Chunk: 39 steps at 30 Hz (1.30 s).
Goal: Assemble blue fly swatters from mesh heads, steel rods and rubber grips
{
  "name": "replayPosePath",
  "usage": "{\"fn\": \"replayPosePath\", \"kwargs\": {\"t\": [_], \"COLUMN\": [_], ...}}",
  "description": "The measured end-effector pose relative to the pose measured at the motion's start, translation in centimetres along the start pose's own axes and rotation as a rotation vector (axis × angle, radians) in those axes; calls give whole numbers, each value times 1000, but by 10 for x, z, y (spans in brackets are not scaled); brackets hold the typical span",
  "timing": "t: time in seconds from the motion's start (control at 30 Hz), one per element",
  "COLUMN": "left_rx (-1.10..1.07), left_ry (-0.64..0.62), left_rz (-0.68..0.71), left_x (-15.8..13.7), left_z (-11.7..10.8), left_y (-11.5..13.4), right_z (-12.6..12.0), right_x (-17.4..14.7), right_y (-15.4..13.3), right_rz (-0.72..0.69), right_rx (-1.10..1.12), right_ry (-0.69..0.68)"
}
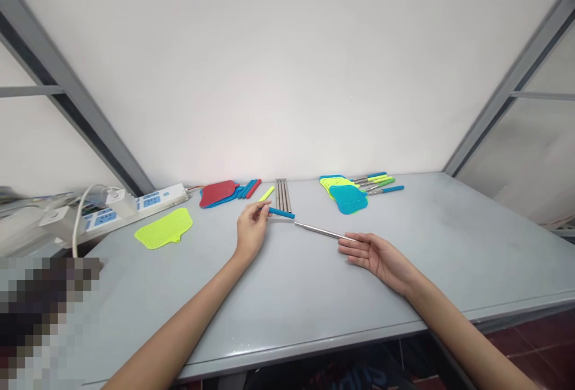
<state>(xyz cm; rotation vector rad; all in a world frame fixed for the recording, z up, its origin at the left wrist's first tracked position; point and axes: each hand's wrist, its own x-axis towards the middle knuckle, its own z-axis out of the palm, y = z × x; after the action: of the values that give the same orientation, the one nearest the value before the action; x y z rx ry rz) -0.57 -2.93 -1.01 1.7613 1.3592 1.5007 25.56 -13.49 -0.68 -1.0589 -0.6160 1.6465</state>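
My left hand (253, 229) pinches a blue handle grip (283, 213) between thumb and fingertips, its free end pointing right. My right hand (371, 253) holds a thin metal rod (318, 230) between the thumb and nearly straight fingers. The rod's tip lies very close to the end of the blue grip; whether they touch I cannot tell. Just beyond my left hand are a yellow-green handle grip (266, 193) and several metal rods (283, 195) lying side by side.
Red and blue fly swatter heads (218, 193) lie at the back left by blue and red grips (251, 189). A yellow-green swatter head (164, 228) lies nearer. Assembled fly swatters (349, 199) are piled back right. A white power strip (153, 199) runs along the left edge.
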Motion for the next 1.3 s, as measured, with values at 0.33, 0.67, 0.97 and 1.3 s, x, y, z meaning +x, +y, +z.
{"fn": "replayPosePath", "kwargs": {"t": [0.33,0.67,0.97,1.3], "left_rx": [45,79,93,174], "left_ry": [-45,-87,-113,-154], "left_rz": [-141,-152,-152,-110], "left_x": [4,5,5,5], "left_z": [-2,-1,-3,0], "left_y": [-8,-12,-7,-11], "right_z": [3,3,4,4], "right_x": [-5,-10,-11,-12], "right_y": [-5,-3,-4,-3], "right_rz": [65,78,76,64], "right_rx": [-110,-182,-183,-207], "right_ry": [-9,-12,-41,-59]}}
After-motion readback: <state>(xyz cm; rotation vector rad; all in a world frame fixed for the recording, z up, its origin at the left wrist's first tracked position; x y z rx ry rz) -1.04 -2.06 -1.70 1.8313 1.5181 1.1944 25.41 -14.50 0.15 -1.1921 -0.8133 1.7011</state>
